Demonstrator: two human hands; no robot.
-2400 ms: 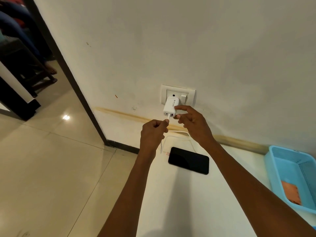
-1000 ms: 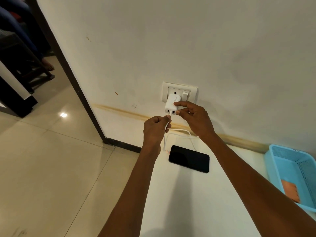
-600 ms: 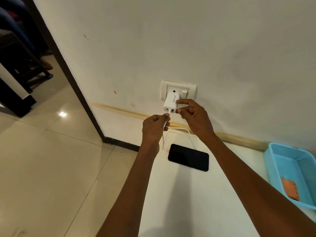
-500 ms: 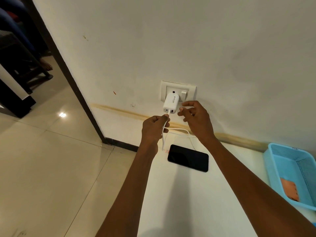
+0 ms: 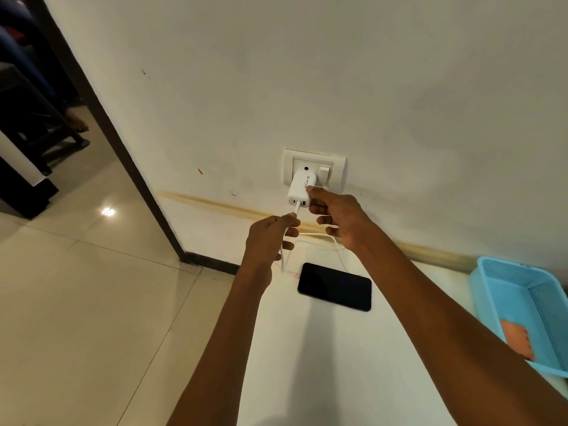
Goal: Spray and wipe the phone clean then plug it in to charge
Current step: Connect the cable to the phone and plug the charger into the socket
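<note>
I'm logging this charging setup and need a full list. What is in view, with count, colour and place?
Phone: one, black, flat on the white table.
Charger: one, white, in the wall socket plate.
Cable: one, white, from charger down toward the phone.
Basket: one, light blue, table's right edge, an orange item inside.
Floor: beige tiles, left.
Left hand: pinches the cable just below the charger.
Right hand: fingertip on the charger's side.
</note>
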